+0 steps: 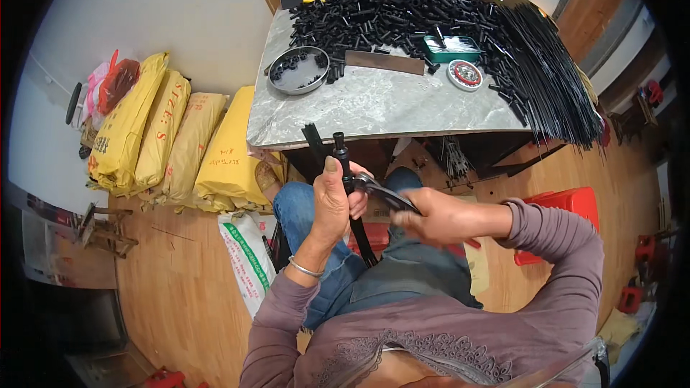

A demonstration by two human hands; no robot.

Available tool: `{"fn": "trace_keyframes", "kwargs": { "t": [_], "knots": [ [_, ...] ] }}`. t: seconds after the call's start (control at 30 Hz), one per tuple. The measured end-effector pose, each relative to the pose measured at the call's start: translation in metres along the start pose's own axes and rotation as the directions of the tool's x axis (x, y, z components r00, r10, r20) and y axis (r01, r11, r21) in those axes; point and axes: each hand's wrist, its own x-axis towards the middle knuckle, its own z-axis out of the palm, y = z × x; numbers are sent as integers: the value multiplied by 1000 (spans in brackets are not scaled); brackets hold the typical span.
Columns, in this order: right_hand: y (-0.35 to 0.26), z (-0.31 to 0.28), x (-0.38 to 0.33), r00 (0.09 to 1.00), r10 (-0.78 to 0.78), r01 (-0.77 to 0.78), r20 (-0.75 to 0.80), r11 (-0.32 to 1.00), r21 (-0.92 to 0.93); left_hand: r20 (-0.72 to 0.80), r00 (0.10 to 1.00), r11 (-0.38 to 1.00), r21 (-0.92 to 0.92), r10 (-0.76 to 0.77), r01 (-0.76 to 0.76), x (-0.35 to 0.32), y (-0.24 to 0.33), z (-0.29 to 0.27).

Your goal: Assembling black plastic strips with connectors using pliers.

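Note:
My left hand (330, 200) is wrapped round an upright black tubular part (341, 146) with ridged collars, its thumb pointing up along it. Thin black rods (361, 241) show below that hand, in line with the tube. My right hand (442, 214), slightly blurred, grips a plier-like tool (388, 195) with dark jaws; a red end shows under the wrist. The tool's head meets the tube just beside my left fingers. Whether its jaws are closed on the tube I cannot tell. Both hands are above my lap, in front of the table's near edge.
The marbled table (388, 108) bears a heap of black tubular parts (402, 14), a round metal dish (299, 70), a green tray (451, 49), a round tin (465, 75), a flat bar (384, 62) and long black rods (550, 79). Yellow sacks (162, 133) stand left; a red stool (575, 208) stands right.

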Motion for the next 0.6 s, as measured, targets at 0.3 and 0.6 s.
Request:
{"fn": "trace_keyframes", "kwargs": {
  "t": [0.3, 0.6],
  "knots": [
    [-4, -14, -4, 977, 130, -182, 169, 925, 335, 36, 999, 999, -39, -26, 27, 10, -5, -9],
    [-8, -28, -3, 927, 236, -322, 291, 898, 299, 70, 997, 999, -8, -35, 36, 9, -5, 4]
  ]
}}
